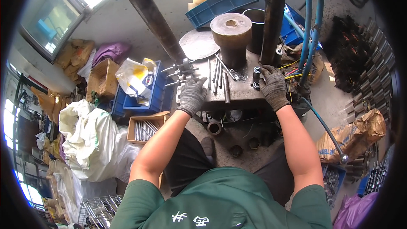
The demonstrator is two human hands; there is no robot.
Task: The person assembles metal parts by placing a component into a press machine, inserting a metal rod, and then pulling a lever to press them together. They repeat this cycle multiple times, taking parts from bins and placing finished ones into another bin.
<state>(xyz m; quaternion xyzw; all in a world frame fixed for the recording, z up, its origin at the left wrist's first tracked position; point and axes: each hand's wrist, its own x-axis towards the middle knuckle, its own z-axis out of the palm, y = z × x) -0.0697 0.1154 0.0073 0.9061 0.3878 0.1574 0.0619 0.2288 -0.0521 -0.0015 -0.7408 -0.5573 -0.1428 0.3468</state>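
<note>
My left hand (193,96), in a grey work glove, is at the left edge of the metal press table (243,93). Its fingers are closed around the near end of a cluster of metal shafts (181,70) lying crosswise; the fingertips are partly hidden. On the right, my gloved right hand (274,88) has its fingers and thumb around black rollers (256,74) with bright ring-shaped ends. Between the hands lie several metal rods (217,74), a thicker dark tube (226,88) and a scatter of small rings (241,75).
A heavy metal cylinder (231,29) stands behind the rods, between two dark pillars (154,23). Blue hoses (311,29) hang at right, above a ball-ended lever (344,158). Left are a blue bin (157,95), a carton of pins (132,128) and white sacks (87,140).
</note>
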